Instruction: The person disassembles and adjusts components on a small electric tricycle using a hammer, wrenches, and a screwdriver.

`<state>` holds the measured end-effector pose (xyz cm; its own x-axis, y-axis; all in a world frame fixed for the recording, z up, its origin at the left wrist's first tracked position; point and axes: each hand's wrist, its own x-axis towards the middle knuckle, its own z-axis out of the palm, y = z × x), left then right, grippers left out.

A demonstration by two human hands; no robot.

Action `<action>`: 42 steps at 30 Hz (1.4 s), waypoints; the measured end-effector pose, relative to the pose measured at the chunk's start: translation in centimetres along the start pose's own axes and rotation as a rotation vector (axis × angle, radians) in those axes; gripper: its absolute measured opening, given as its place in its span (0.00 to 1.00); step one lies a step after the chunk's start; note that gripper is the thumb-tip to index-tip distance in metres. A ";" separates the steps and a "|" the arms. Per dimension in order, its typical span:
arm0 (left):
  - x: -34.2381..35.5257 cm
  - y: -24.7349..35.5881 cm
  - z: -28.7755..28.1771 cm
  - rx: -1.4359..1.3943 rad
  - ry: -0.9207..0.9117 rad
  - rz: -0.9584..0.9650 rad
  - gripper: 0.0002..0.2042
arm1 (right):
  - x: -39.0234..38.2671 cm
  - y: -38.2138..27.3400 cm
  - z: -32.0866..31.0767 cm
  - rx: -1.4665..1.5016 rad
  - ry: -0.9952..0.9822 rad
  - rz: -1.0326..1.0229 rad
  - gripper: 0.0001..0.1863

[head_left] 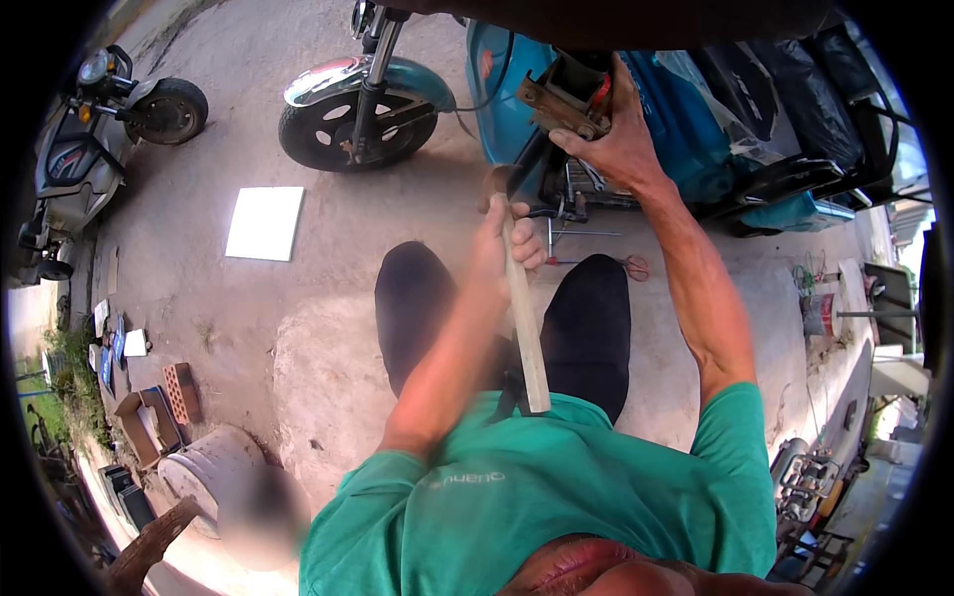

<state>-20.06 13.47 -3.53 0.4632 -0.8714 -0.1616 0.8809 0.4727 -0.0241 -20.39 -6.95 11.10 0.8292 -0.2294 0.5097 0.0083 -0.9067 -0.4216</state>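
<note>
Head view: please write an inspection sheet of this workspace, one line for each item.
Surface: bare concrete ground, outdoors.
Job's things: wooden-handled hammer; rusty metal bracket on a blue scooter.
Clutter: white tile, brick, pale bucket, scissors and a thin rod on the ground.
Hands: left hand grips the hammer near its head; right hand holds the bracket.
Cables: one black cable by the front wheel.
Surroundings: second scooter at left; metal parts at right.
</note>
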 end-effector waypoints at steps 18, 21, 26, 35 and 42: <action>-3.3 1.7 -1.5 0.700 0.312 0.126 0.18 | -0.4 1.3 1.1 0.034 0.056 0.017 0.68; -2.1 1.8 -0.4 0.803 0.307 0.168 0.22 | -0.2 1.1 1.1 0.038 0.051 0.011 0.68; -0.4 1.0 -1.8 0.253 0.099 0.094 0.23 | 0.0 0.5 1.0 0.105 0.032 0.005 0.69; 3.3 -1.2 1.0 0.206 -0.125 0.040 0.23 | -0.1 1.1 0.6 0.137 -0.005 -0.017 0.69; 3.7 -1.2 2.3 0.183 -0.029 0.068 0.23 | -0.3 2.2 1.0 0.206 0.000 -0.012 0.70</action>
<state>-19.21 9.40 -1.81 0.5225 -0.8430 -0.1278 0.8493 0.5012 0.1659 -20.05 -8.56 9.32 0.8284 -0.2186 0.5158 0.1325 -0.8181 -0.5595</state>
